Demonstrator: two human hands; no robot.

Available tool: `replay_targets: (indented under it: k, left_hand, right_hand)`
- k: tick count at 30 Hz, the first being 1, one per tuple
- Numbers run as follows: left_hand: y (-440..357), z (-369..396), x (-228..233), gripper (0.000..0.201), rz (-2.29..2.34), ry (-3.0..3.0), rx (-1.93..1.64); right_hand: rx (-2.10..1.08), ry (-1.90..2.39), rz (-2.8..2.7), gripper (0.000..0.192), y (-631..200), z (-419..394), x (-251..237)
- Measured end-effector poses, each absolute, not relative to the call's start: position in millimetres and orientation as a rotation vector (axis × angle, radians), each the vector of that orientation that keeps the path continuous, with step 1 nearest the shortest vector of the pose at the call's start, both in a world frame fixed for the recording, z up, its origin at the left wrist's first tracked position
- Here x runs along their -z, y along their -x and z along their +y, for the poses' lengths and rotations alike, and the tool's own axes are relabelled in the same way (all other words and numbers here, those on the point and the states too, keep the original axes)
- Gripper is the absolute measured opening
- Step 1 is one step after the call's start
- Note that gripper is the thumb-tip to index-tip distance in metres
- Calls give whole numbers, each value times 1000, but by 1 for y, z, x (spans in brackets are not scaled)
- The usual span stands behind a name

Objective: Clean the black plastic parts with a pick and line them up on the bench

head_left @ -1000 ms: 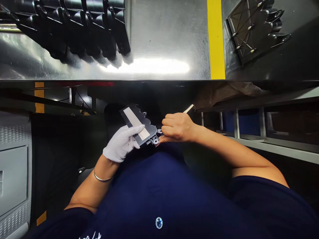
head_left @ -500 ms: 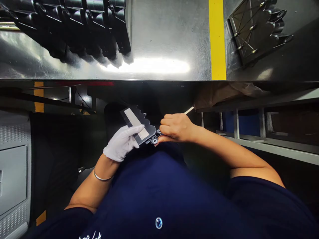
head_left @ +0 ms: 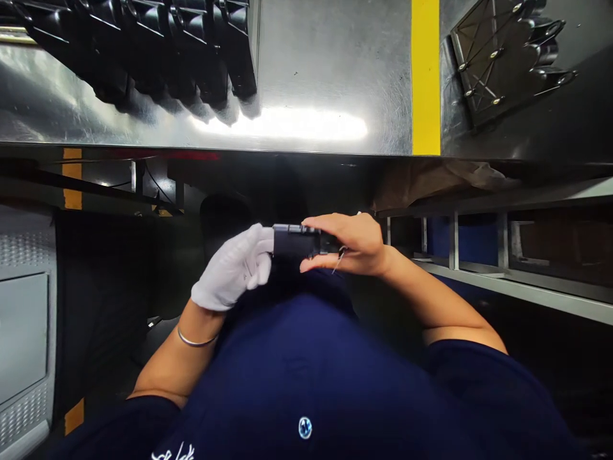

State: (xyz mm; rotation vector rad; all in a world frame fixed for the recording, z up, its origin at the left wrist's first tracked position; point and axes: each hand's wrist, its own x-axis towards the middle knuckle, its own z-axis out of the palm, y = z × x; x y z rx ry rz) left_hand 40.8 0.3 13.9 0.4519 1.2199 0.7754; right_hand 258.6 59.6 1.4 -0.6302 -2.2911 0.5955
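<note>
Head view: A worker in a navy shirt (head_left: 297,383), as I see it from across the room, grips a dark part (head_left: 294,244) edge-on in front of the body, clear of the metal table (head_left: 330,76) at 12 o'clock. The white-gloved left hand (head_left: 234,268), at the part's 9 o'clock, is closed on one end; the bare right hand (head_left: 357,243), at 3 o'clock, clasps the other between thumb and fingers, a thin pale strand (head_left: 341,255) beside its palm. On the tabletop, black housings (head_left: 201,51) line up at 11 o'clock, while a lone housing (head_left: 498,64) lies between 1 and 2, beyond a yellow stripe (head_left: 426,76).
</note>
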Motion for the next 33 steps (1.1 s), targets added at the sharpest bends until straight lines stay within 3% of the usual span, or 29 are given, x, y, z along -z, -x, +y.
replay_targets:
  k: [3,5,7,11,14,22,33]
  left_hand:
    - [-45,-5,-20,19,1428,-1014,-901]
    - [-48,-5,-21,9,1544,-1125,-918]
    - [-49,-4,-20,11,1638,-1076,-904]
    - [-44,-1,-18,18,1701,-1025,-910]
    - [-43,-1,-19,20,1568,-1056,-831]
    - [-45,1,-21,16,1517,-978,-795]
    - [-42,1,-21,15,1501,-881,-793]
  right_hand:
    - [-726,836,-2142,56,-252,58,-2]
    - [-823,889,-2058,57,-247,56,-1]
    - [-936,851,-2015,55,-244,54,1]
    - [-1074,773,-2010,27,-245,52,2]
    - [-1029,804,-2106,19,-249,52,0]
    - [-1134,983,-2256,28,-255,50,-10]
    - [-1216,829,-2203,36,-257,35,-1]
